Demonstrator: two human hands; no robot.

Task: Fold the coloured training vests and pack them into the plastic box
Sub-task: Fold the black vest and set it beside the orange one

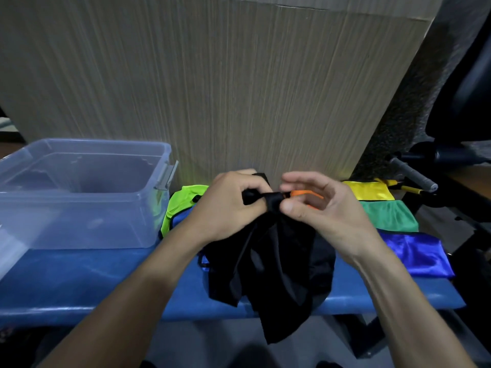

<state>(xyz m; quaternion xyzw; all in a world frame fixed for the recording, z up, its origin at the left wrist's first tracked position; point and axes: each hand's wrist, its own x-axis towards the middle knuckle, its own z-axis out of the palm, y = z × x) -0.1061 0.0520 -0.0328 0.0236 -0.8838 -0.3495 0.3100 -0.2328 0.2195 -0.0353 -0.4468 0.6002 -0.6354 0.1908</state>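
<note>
A black vest [276,264] hangs bunched above the blue bench [101,277], its lower end drooping past the front edge. My left hand [228,205] grips its top in a fist. My right hand [316,205] pinches the same gathered top between thumb and fingers, right beside the left. Behind the hands lie a neon green vest [183,203] and an orange one [303,193], mostly hidden. On the right lie yellow [369,189], green [388,216] and shiny blue [417,253] vests. The clear plastic box [79,192] stands open at the left with nothing visible inside.
A tall wood-grain panel [212,88] rises directly behind the bench. A grey latch [167,175] sticks out from the box's right side. A dark chair [465,102] and a grey-handled racket [414,175] sit at the far right.
</note>
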